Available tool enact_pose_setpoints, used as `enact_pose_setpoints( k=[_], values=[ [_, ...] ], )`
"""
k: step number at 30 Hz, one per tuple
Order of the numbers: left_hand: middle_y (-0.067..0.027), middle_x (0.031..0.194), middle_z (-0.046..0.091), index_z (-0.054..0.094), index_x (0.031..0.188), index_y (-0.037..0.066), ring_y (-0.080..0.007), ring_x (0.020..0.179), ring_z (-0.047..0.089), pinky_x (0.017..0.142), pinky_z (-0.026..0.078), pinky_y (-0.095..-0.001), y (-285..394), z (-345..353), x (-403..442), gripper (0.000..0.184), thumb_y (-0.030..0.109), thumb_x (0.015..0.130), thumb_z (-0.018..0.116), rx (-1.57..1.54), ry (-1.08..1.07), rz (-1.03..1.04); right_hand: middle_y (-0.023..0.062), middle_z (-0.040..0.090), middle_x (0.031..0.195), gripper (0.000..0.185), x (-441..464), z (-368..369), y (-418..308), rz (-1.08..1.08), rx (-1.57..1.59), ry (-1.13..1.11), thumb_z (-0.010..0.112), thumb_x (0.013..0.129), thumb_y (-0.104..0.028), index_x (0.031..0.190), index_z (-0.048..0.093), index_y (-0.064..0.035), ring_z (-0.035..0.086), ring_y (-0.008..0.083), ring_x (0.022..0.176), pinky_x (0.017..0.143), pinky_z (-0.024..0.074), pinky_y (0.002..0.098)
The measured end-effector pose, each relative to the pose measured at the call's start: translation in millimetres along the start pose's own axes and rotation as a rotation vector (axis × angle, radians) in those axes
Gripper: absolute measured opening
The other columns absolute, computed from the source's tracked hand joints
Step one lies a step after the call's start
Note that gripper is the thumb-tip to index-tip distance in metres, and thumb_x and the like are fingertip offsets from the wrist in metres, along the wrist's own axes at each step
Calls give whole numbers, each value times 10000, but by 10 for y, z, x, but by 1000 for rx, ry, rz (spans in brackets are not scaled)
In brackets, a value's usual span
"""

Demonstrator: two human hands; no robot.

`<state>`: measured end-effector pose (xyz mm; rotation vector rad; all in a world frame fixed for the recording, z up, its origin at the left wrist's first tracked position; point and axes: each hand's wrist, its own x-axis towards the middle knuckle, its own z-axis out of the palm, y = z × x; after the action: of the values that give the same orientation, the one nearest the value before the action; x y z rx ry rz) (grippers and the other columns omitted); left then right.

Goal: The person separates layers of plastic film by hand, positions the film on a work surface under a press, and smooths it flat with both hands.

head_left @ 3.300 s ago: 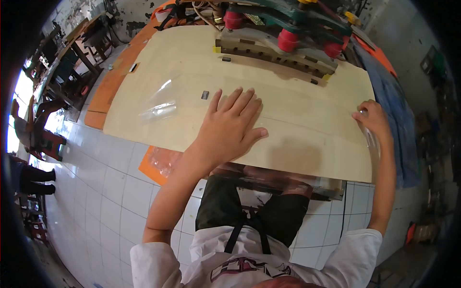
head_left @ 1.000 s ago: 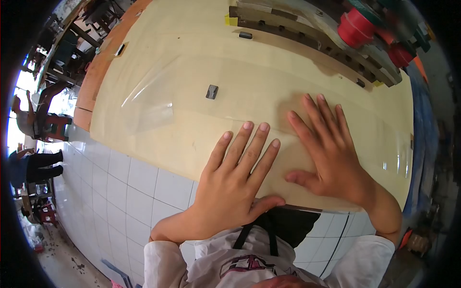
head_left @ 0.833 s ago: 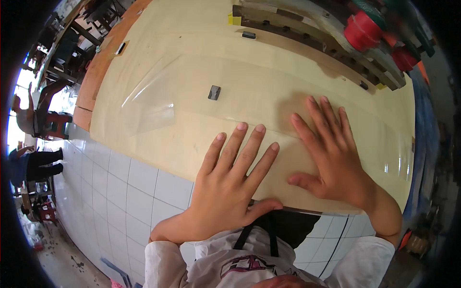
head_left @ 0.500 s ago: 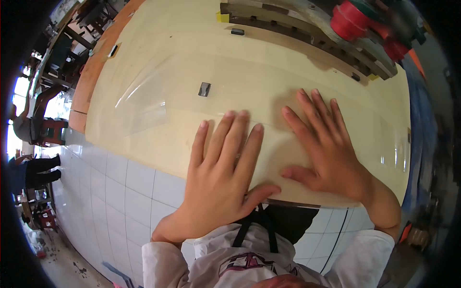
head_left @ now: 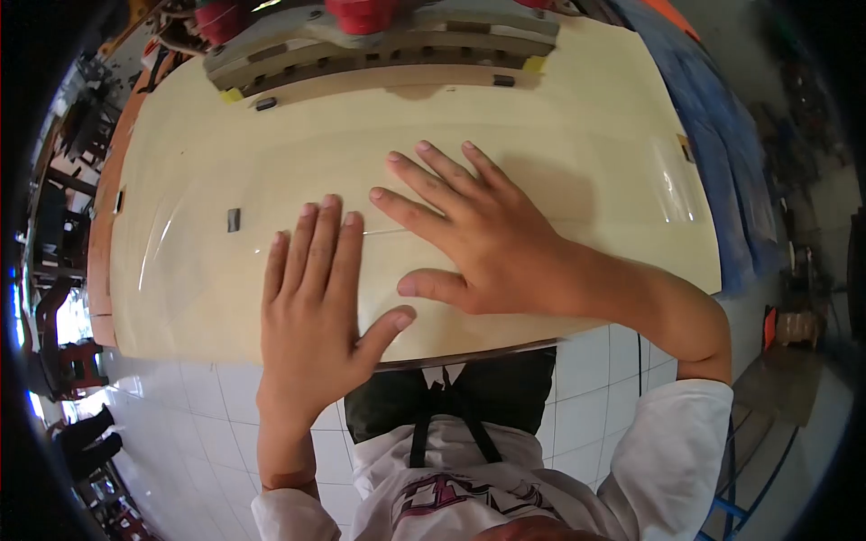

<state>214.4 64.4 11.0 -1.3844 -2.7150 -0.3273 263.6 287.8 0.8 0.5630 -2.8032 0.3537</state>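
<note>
Both of my hands lie palm down on a clear, glossy plastic sheet (head_left: 162,243) spread over a cream-coloured tabletop (head_left: 298,153). My left hand (head_left: 311,293) is flat, its fingers stretched forward and its thumb out to the side. To its right, my right hand (head_left: 483,234) has its fingers spread and angled up and left; its index fingertip is close to the left hand's fingertips. Neither hand grips anything. A small dark rectangular piece (head_left: 234,220) sits left of my left fingertips. The sheet's outline is hard to make out beyond its reflections.
Along the far edge stands a long slotted bar assembly (head_left: 379,59) with red parts (head_left: 361,13) above. Small dark blocks (head_left: 503,81) lie before it. Blue cloth or sheeting (head_left: 708,153) hangs at the right edge. Tiled floor (head_left: 586,388) shows below, with a person's legs at far left.
My view has turned, so the bar assembly now sits squarely ahead. My right hand has come closer to my left and points more to the left. Both stay flat.
</note>
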Motion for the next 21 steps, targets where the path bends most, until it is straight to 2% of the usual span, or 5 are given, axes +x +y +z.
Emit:
enact_pose_setpoints(
  k=[4, 6, 8, 11, 21],
  values=[
    [-212, 1542, 336, 368, 1473, -8, -402, 1442, 280, 1168, 197, -505, 12, 4, 13, 844, 590, 895, 514, 34, -12, -16, 217, 404, 1480, 650, -213, -181, 202, 60, -55, -25, 561, 908, -493, 1420, 465, -104, 363, 397, 1385, 1133, 230, 592],
    [-233, 1504, 386, 412, 1436, -21, -418, 1408, 335, 1134, 238, -550, 21, 17, 16, 826, 591, 897, 543, 22, 26, -5, 207, 393, 1493, 625, -353, -269, 341, 139, -108, -49, 548, 924, -483, 1433, 454, -132, 343, 384, 1404, 1139, 228, 584],
    [-231, 1504, 386, 413, 1436, -21, -416, 1410, 334, 1136, 236, -548, 16, 20, 22, 827, 592, 897, 543, 19, 23, -1, 183, 380, 1510, 619, -486, -347, 499, 165, -131, -67, 541, 931, -481, 1443, 441, -146, 329, 367, 1417, 1149, 219, 577],
    [-228, 1505, 387, 415, 1436, -20, -413, 1412, 333, 1140, 232, -542, 25, 12, 23, 829, 594, 894, 545, 18, 23, -4, 148, 326, 1549, 636, -657, -475, 645, 229, -150, -142, 586, 914, -369, 1480, 395, -151, 291, 385, 1431, 1160, 193, 573],
    [-215, 1536, 344, 388, 1458, -11, -381, 1444, 287, 1176, 185, -500, 10, -2, -15, 809, 535, 887, 561, -19, 23, -12, 162, 292, 1567, 655, -801, -607, 800, 169, -127, -192, 588, 915, -394, 1487, 392, -140, 274, 389, 1439, 1168, 166, 570]
  ],
)
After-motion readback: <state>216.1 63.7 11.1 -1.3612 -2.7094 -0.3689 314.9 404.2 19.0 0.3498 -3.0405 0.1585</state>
